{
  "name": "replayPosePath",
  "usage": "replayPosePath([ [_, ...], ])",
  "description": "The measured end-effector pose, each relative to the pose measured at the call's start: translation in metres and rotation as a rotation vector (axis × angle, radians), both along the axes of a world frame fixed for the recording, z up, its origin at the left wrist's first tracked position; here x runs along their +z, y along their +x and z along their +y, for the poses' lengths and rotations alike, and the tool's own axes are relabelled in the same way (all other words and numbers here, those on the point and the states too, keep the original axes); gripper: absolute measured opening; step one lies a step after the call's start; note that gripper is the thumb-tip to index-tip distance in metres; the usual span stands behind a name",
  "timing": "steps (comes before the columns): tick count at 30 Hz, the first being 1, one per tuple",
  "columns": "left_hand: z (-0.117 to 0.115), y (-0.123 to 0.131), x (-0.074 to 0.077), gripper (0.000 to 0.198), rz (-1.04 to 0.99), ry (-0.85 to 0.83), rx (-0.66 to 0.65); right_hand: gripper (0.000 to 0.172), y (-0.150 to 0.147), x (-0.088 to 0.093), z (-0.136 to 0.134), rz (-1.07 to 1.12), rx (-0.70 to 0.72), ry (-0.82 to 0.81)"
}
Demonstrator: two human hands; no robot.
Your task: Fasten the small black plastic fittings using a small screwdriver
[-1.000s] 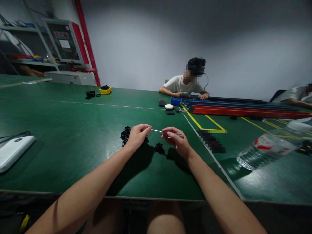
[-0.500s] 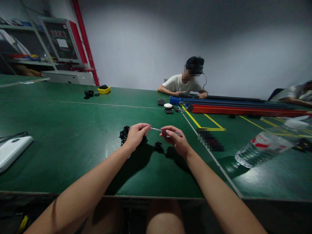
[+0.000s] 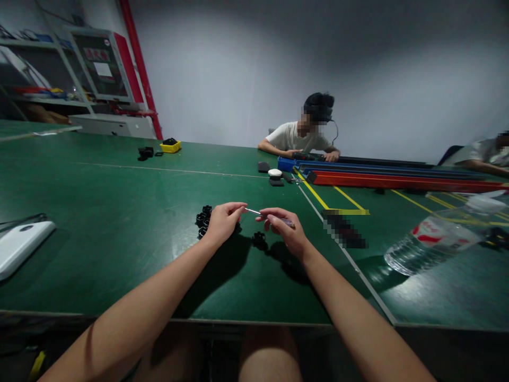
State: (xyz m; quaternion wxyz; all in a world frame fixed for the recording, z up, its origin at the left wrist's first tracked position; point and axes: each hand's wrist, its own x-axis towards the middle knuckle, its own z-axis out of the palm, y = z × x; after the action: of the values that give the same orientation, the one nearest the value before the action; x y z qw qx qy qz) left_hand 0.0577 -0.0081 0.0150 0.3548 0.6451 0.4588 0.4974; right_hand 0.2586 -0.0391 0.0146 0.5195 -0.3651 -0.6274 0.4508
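My right hand (image 3: 289, 229) is closed around the handle of a small screwdriver (image 3: 253, 211), its thin metal shaft pointing left. At the tip of that shaft, the thumb and fingers of my left hand (image 3: 223, 222) are pinched together. Whatever they hold there is too small to make out. Both hands are raised above the green table. Just left of my left hand lies a cluster of small black parts (image 3: 203, 218), partly hidden by it. A single black part (image 3: 260, 240) of similar look rests on the table below and between the hands.
A water bottle (image 3: 431, 239) is at the right, and a white phone-like device (image 3: 26, 246) at the left edge. Farther back are a yellow bin (image 3: 170, 147), a white round object (image 3: 274, 173) and long red and blue rails (image 3: 397, 181). A person (image 3: 298, 135) sits opposite.
The screwdriver's handle end has dipped slightly, and the fingers of my right hand have shifted on it. My left hand keeps its pinch at the tip.
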Motion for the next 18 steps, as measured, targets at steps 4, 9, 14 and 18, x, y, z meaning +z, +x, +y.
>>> replayPosePath([
  [4,0.0003,0.0003,-0.0020,0.031,0.016,0.025,0.009,0.031,-0.0012,0.0011,-0.0016,-0.039,0.008,0.034],
  [9,0.0018,0.0007,-0.0052,0.033,0.022,0.033,0.008,0.030,-0.0023,0.0017,-0.0022,-0.056,0.019,0.073],
  [14,0.0026,0.0004,-0.0056,0.035,0.010,0.025,-0.007,0.030,-0.0040,0.0011,-0.0016,-0.048,0.025,0.078],
  [18,0.0030,0.0005,-0.0063,0.034,0.019,0.037,-0.012,0.031,-0.0051,0.0019,-0.0017,-0.021,0.028,0.051],
])
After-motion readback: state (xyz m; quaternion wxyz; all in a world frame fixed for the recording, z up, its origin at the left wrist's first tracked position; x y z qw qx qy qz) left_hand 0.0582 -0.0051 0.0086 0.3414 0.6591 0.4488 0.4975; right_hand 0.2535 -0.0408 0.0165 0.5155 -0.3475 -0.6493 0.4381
